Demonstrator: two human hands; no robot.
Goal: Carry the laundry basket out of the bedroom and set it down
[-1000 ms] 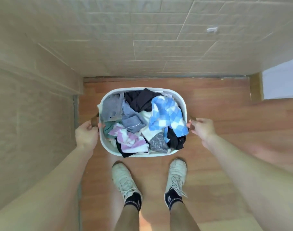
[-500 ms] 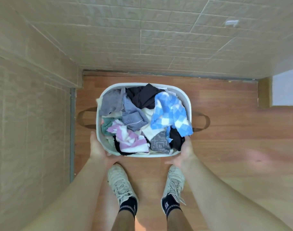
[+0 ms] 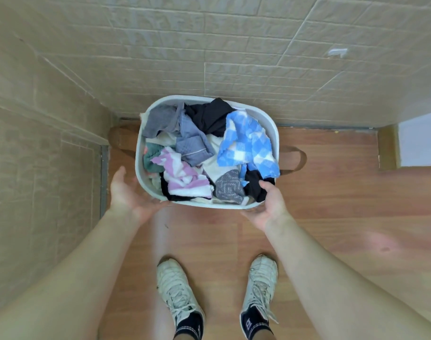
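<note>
The white laundry basket [image 3: 275, 128], heaped with clothes such as a blue-and-white checked cloth [image 3: 246, 143], stands on the wooden floor close to the tiled back wall. Its brown strap handles hang loose, one on the right [image 3: 301, 158] and one on the left [image 3: 120, 134]. My left hand [image 3: 128, 192] lies flat, fingers apart, against the near left corner. My right hand [image 3: 271, 204] clasps the near right corner, thumb over the rim on a black garment, fingers hidden under the edge.
A beige tiled wall [image 3: 50, 168] juts out on the left, forming a corner beside the basket. A white panel with a wooden edge [image 3: 420, 141] stands at the right. My two feet in white sneakers [image 3: 177, 290] are planted behind the basket.
My hands let go of the strap handles, which dropped, and moved to the basket's near corners. The basket has slid away from my feet toward the back wall.
</note>
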